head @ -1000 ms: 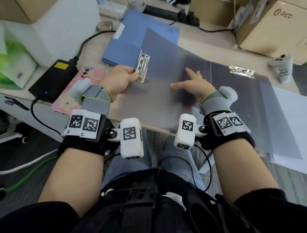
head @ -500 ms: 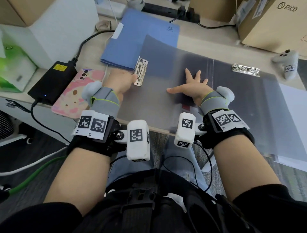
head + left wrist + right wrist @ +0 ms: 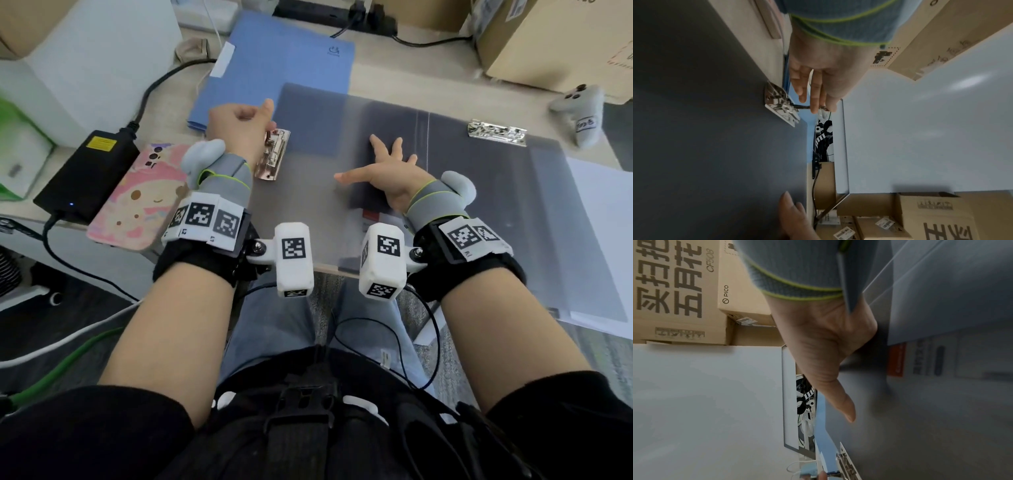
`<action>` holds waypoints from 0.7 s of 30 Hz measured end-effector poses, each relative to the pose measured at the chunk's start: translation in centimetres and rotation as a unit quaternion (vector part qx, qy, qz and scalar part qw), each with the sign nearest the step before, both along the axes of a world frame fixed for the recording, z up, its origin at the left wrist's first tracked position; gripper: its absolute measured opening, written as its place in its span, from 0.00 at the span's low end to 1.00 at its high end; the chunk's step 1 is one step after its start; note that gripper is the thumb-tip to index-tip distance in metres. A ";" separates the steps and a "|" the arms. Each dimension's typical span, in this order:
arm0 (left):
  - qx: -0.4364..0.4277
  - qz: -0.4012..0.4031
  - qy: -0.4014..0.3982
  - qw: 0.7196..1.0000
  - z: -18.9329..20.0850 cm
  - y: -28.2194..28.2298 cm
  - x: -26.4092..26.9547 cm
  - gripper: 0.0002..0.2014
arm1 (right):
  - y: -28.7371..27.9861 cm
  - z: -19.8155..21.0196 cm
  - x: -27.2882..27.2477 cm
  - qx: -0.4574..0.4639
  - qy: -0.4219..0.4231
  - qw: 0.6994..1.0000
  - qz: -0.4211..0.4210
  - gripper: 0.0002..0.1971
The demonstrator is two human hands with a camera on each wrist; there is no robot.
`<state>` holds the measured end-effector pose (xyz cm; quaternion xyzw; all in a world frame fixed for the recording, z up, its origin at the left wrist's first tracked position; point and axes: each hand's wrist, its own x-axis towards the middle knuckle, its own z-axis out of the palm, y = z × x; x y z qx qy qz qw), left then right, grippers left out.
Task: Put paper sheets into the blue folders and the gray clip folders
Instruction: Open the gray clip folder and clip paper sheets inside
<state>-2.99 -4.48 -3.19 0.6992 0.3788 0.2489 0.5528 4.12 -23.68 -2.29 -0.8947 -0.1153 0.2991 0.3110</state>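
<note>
The gray folder (image 3: 342, 178) lies open on the surface (image 3: 394, 73), near its front edge, partly overlapping the blue folder (image 3: 281, 65) behind it. Its metal clip (image 3: 274, 154) sits at the left edge; the left hand (image 3: 239, 126) pinches the clip's lever, thumb and fingers (image 3: 813, 97) closed on it and lifting it. The right hand (image 3: 390, 171) lies flat on the gray panel with fingers spread wide, holding nothing. A second gray folder (image 3: 513, 192) lies to the right with its own clip (image 3: 496, 132), over white paper (image 3: 603, 212).

What the folders hold is hard to read: the translucent panel seems to cover a printed sheet with a red label (image 3: 897, 360), but I cannot tell whether it sits under the clip.

The lever could snap back if the pinch slips, catching fingers or creasing a sheet. If the right hand eases off, the folder may slide or swing on the blue one.
</note>
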 end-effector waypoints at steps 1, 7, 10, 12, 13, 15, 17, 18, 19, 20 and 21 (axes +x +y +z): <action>0.015 -0.005 0.009 1.000 0.2 -0.1 0.4 0.18 | -0.2 0.0 0.1 0.007 0.006 1.000 -0.002 0.52; 0.115 -0.066 0.119 0.984 0.3 -0.5 1.9 0.18 | -0.5 -0.2 0.4 0.063 0.027 0.998 -0.016 0.47; 0.165 -0.097 0.203 0.960 0.6 -0.5 2.9 0.21 | -0.8 -0.4 1.3 0.100 0.056 0.993 -0.031 0.45; 0.201 -0.111 0.226 0.947 1.3 -1.2 4.1 0.23 | -1.4 -0.1 2.3 0.135 0.088 0.986 -0.047 0.45; 0.218 -0.123 0.232 0.940 1.6 -1.6 4.4 0.24 | -1.5 0.3 2.7 0.161 0.103 0.980 -0.053 0.42; 0.255 -0.177 0.225 0.923 2.4 -3.1 5.6 0.23 | -2.3 0.9 3.8 0.219 0.109 0.966 -0.085 0.32; 0.285 -0.235 0.210 0.905 2.9 -4.9 6.4 0.24 | -3.3 1.2 5.0 0.272 0.082 0.950 -0.127 0.22; 0.287 -0.267 0.199 0.898 3.1 -5.9 7.0 0.23 | -4.1 1.2 5.6 0.293 0.072 0.941 -0.152 0.17; 0.277 -0.291 0.185 0.897 3.3 -6.7 7.8 0.23 | -4.9 1.2 6.3 0.306 0.068 0.934 -0.170 0.12; 0.253 -0.310 0.169 0.901 3.2 -7.3 8.7 0.22 | -5.8 1.1 6.8 0.314 0.067 0.929 -0.182 0.08; 0.228 -0.328 0.150 0.904 3.2 -7.8 9.4 0.21 | -6.5 1.0 7.1 0.322 0.062 0.925 -0.193 0.07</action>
